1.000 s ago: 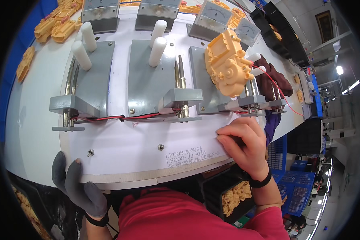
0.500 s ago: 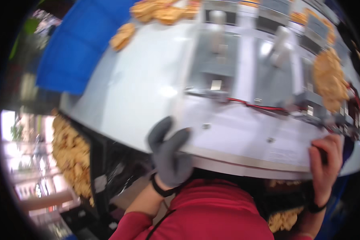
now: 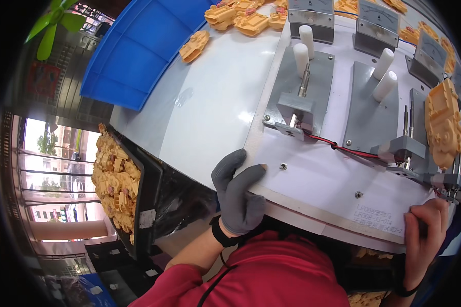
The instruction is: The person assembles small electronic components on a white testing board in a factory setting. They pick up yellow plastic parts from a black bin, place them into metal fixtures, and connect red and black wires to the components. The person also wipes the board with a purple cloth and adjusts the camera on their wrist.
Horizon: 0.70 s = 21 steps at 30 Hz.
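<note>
My left hand (image 3: 238,197), in a grey glove, rests at the front edge of the white board (image 3: 312,179). Its fingers are apart and hold nothing. At the board's right front corner, my bare right hand (image 3: 427,222) has its fingers bent, close below a small grey metal clamp block (image 3: 448,181). What these fingers grip, if anything, is hidden. Just behind that block an orange-yellow plastic housing (image 3: 443,125) stands on the right fixture. Two more grey fixtures, a left one (image 3: 299,105) and a middle one (image 3: 369,115), carry white pegs and metal pins.
Analog meters (image 3: 312,20) stand along the back of the board. Red and black wires (image 3: 338,147) link the fixtures. More plastic housings (image 3: 251,23) lie behind. A blue bin (image 3: 138,51) sits at the far left, and a black crate (image 3: 146,204) full of housings stands below the table.
The view has shifted, so the board and fixtures appear farther right and the picture is sharper. Both hands keep nearly the same places on the board.
</note>
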Each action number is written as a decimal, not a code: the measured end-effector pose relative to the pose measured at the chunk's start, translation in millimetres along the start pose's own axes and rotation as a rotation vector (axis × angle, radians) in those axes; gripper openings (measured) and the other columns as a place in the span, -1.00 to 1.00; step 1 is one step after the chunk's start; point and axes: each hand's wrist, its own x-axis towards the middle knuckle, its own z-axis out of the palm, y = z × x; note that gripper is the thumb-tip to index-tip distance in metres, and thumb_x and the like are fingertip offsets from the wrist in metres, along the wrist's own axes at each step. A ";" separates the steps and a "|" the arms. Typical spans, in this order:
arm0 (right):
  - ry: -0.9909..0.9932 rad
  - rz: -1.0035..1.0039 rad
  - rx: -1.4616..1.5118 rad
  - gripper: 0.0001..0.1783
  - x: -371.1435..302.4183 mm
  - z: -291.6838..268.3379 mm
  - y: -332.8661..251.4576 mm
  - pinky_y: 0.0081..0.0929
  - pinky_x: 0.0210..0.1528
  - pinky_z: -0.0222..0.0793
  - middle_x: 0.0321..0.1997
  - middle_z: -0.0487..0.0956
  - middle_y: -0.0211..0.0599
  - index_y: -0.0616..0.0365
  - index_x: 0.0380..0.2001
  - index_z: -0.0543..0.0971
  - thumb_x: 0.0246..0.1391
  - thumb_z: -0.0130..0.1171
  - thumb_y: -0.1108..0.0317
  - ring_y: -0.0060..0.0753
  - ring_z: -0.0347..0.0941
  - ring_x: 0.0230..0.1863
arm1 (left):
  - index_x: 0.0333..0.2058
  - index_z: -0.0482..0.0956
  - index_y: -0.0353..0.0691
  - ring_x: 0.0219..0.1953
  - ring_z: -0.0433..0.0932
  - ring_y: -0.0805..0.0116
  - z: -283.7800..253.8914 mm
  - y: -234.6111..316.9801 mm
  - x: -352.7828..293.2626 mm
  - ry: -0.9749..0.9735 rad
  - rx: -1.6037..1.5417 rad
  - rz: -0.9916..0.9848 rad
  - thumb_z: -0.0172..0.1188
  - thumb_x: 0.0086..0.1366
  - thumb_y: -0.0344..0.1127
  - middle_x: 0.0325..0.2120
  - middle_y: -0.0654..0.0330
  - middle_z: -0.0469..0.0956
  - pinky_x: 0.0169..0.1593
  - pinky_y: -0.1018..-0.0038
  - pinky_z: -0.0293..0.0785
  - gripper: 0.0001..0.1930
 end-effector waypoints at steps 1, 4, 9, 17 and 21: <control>-0.018 -0.001 0.008 -0.77 0.0 -0.7 0.1 -0.43 -0.16 0.24 -0.32 0.37 -0.23 0.24 -0.36 0.48 -0.15 0.22 0.66 -0.27 0.32 -0.27 | -0.05 0.52 -0.30 0.12 0.30 -0.03 -0.1 -0.3 0.1 0.000 0.013 0.002 0.07 0.25 -0.06 0.06 -0.18 0.30 0.17 0.20 0.26 -0.55; 0.007 -0.008 0.006 -0.77 1.4 1.6 -2.6 -0.41 -0.18 0.23 -0.36 0.37 -0.24 0.23 -0.39 0.47 -0.17 0.23 0.67 -0.27 0.31 -0.29 | -0.05 0.52 -0.30 0.12 0.29 -0.03 0.5 -1.0 -0.1 -0.008 0.008 -0.006 0.06 0.26 -0.05 0.06 -0.18 0.30 0.18 0.20 0.25 -0.55; 0.015 -0.075 -0.019 -0.76 4.0 1.2 -3.4 -0.39 -0.16 0.23 -0.38 0.37 -0.24 0.22 -0.39 0.47 -0.18 0.22 0.68 -0.25 0.31 -0.29 | -0.05 0.52 -0.30 0.12 0.29 -0.03 -1.0 0.7 0.5 -0.017 0.025 -0.015 0.06 0.26 -0.03 0.06 -0.18 0.30 0.18 0.19 0.25 -0.54; 0.046 -0.115 -0.020 -0.70 4.8 1.0 -4.1 -0.35 -0.25 0.22 -0.39 0.39 -0.23 0.20 -0.37 0.51 -0.26 0.32 0.64 -0.21 0.33 -0.31 | -0.04 0.50 -0.30 0.13 0.29 -0.02 -2.3 2.3 -1.5 -0.001 0.020 -0.014 0.05 0.28 -0.04 0.07 -0.17 0.29 0.18 0.20 0.25 -0.55; 0.061 -0.119 -0.037 -0.70 4.9 -1.4 -4.6 -0.33 -0.24 0.23 -0.40 0.40 -0.23 0.19 -0.38 0.52 -0.27 0.33 0.63 -0.20 0.33 -0.32 | -0.05 0.50 -0.32 0.13 0.29 -0.03 -0.6 4.1 1.3 -0.003 0.019 -0.009 0.03 0.30 -0.01 0.07 -0.17 0.29 0.18 0.19 0.25 -0.53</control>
